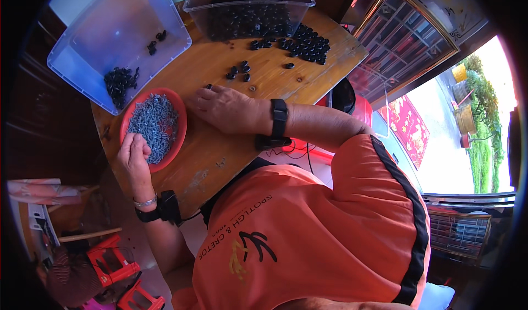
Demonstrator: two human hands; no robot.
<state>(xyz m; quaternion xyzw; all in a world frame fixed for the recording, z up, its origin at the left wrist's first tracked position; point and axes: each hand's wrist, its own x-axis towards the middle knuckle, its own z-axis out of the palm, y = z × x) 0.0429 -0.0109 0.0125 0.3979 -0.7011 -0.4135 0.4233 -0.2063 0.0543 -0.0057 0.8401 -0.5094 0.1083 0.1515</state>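
A red oval bowl [182, 124] full of grey screws [154, 124] stands on the wooden table, left of the middle. Over its near left rim is my left hand [135, 149], its fingers pinched together at the screws. What they hold, if anything, is too small to make out. My right hand [226, 107] rests palm down on the table just right of the bowl, fingers curled in and their tips largely hidden. A small black piece [208, 86] shows at its far edge. Several loose black oval parts [245, 68] lie beyond it.
At the far left a translucent tub [124, 29] contains black pieces [120, 84]. A clear bin [247, 3] of black parts stands at the back, with a pile of them [308, 45] beside it. Red plastic stools [113, 260] are on the floor at lower left.
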